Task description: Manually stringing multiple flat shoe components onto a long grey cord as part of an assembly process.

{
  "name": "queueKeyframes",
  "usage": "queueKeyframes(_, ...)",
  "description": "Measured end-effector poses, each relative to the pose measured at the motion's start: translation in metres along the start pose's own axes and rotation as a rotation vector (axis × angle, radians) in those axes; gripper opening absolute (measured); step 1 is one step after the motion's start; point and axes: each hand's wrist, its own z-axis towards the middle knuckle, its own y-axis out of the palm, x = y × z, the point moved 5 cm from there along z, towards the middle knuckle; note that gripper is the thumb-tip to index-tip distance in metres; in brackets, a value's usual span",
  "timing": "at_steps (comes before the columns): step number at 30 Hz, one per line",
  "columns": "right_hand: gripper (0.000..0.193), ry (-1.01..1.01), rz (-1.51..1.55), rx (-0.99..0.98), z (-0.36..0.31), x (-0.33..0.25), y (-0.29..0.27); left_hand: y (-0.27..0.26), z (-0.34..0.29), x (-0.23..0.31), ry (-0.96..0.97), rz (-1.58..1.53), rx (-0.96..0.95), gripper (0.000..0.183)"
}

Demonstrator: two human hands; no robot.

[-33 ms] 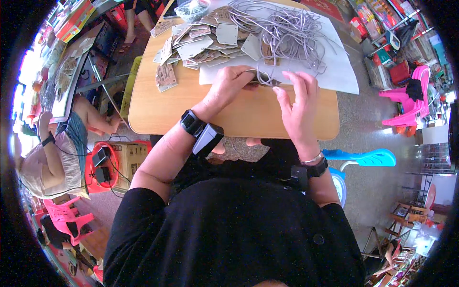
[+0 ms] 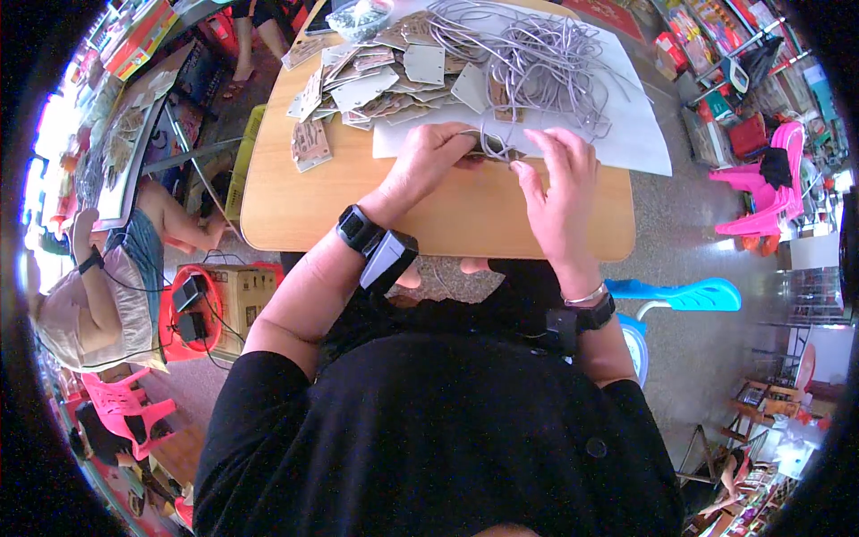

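Observation:
My left hand (image 2: pixel 431 159) is closed on a flat plate (image 2: pixel 503 155), seen nearly edge-on at the table's near side; my fingers cover much of it. A loop of grey cord (image 2: pixel 489 139) rises from the plate and leads toward the tangled cords behind. To the right, my right hand (image 2: pixel 562 174) has its thumb and fingers apart. Its thumb tip is close to the plate's right end, and whether it touches is unclear. A heap of flat pale plates (image 2: pixel 385 80) with corner holes lies beyond my left hand.
Tangled grey cords (image 2: pixel 559 67) lie on a white sheet (image 2: pixel 640 134) over the wooden table (image 2: pixel 340 210). A plastic bag of small items (image 2: pixel 360 18) stands at the far left. One loose plate (image 2: pixel 311 145) lies left. A blue chair (image 2: pixel 689 294) stands right, and another person (image 2: pixel 98 295) sits left.
The fingers and thumb of my right hand have shifted very slightly. My left hand stays in place on the plate.

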Motion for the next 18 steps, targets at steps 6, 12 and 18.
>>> queueKeyframes(6,0.017,-0.090,-0.138,-0.126,0.002,0.002,0.001,-0.001,0.000,0.003,0.020,-0.017,0.011,0.026)
queueKeyframes(12,0.012,-0.156,-0.121,-0.104,0.002,-0.003,0.003,-0.001,0.003,-0.007,-0.020,-0.105,-0.027,0.024)
queueKeyframes(18,0.009,0.178,0.319,-0.167,0.023,0.003,-0.019,0.007,-0.008,0.012,0.003,0.034,-0.180,0.026)
